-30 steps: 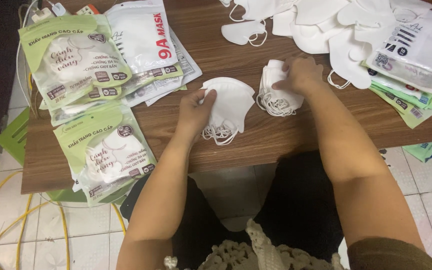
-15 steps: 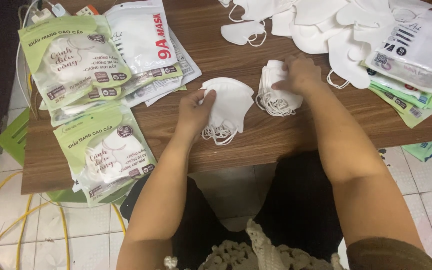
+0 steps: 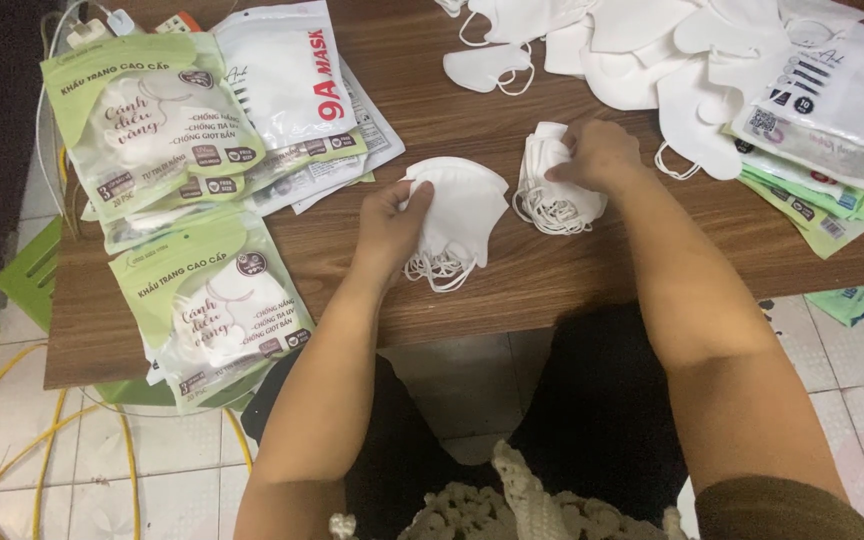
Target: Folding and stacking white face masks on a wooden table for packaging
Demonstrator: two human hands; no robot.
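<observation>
Brown wooden tabletop [image 3: 592, 260], green mask packets [image 3: 152, 130] at left, loose white masks [image 3: 632, 50] at back, yellow cables [image 3: 12, 440] on tiled floor [image 3: 852, 340]

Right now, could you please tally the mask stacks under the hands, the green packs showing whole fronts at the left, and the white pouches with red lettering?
Mask stacks: 2
Green packs: 2
White pouches: 2
Total: 6

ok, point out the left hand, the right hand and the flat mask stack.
left hand [image 3: 389, 228], head view, back of hand
right hand [image 3: 600, 155], head view, knuckles
flat mask stack [image 3: 467, 210], head view, top mask's face
</observation>
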